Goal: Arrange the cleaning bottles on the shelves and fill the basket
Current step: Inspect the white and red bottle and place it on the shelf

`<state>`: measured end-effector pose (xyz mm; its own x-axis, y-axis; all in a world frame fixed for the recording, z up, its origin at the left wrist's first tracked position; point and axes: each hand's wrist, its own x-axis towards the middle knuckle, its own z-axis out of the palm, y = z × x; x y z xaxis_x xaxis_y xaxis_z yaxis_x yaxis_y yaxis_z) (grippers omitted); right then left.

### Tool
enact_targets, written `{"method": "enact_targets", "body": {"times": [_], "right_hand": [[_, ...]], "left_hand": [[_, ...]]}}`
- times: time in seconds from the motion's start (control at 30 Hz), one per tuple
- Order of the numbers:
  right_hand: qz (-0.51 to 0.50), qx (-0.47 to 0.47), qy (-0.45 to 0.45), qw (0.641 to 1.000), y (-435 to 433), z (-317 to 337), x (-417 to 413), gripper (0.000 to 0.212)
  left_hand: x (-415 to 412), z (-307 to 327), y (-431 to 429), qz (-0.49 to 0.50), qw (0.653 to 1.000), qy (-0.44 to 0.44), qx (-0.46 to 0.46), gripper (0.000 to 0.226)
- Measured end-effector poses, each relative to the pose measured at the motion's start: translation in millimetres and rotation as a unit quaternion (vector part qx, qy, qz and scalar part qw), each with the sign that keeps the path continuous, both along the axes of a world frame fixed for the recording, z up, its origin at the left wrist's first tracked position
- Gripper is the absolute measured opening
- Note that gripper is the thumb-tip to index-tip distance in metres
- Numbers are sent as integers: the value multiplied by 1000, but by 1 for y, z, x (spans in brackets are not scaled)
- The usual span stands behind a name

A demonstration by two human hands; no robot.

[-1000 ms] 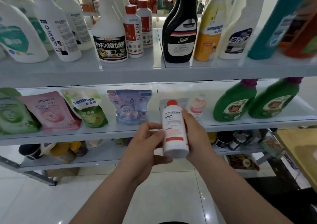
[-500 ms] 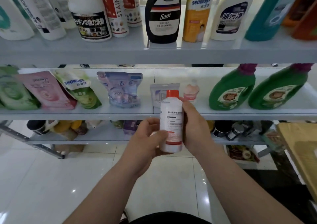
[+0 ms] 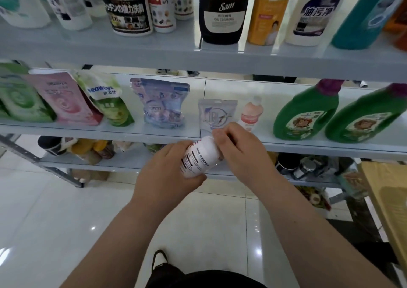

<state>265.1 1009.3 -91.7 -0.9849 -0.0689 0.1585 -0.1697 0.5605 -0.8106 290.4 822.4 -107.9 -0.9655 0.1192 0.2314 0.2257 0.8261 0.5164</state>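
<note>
Indoors, a pale grey rack stands on glossy white floor tiles [image 3: 55, 221] that catch bright glints. Its top shelf [image 3: 132, 52] carries upright cleaning bottles, a black Sam bottle [image 3: 223, 12] among them. The middle shelf [image 3: 297, 147] holds refill pouches [image 3: 66, 100] at left and two green jugs [image 3: 306, 113] at right. The bottom shelf [image 3: 99, 165] is dim and cluttered. Just in front of the middle shelf's edge, a small white bottle [image 3: 196, 158] tilts rightward. The left hand [image 3: 165, 175] wraps its lower body, and the right hand [image 3: 240, 153] curls over its cap end.
</note>
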Motion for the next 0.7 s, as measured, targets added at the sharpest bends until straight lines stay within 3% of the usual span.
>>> {"method": "enact_targets", "body": {"times": [0.07, 0.13, 0.2, 0.3, 0.4, 0.47, 0.6, 0.7], "right_hand": [[0, 67, 4, 998, -8, 1, -7, 37], [10, 87, 18, 996, -19, 5, -13, 32], [34, 122, 66, 990, -31, 13, -16, 30], [95, 144, 180, 968, -47, 29, -19, 24], [101, 150, 210, 961, -65, 39, -31, 20], [57, 147, 157, 975, -79, 44, -45, 26], [-46, 18, 70, 996, -110, 50, -65, 36], [-96, -142, 52, 984, -133, 49, -64, 32]], "left_hand": [[-4, 3, -13, -18, 998, 41, -36, 73], [-9, 8, -27, -36, 999, 6, -22, 73], [-19, 15, -47, -79, 990, -96, 69, 72], [-34, 23, -77, -185, 919, -240, 253, 67], [-44, 26, -94, -215, 897, -247, 296, 58], [-51, 27, -100, -200, 895, -235, 321, 57], [-64, 35, -115, -183, 924, -168, 292, 64], [-70, 38, -124, -185, 903, -155, 356, 61]]}}
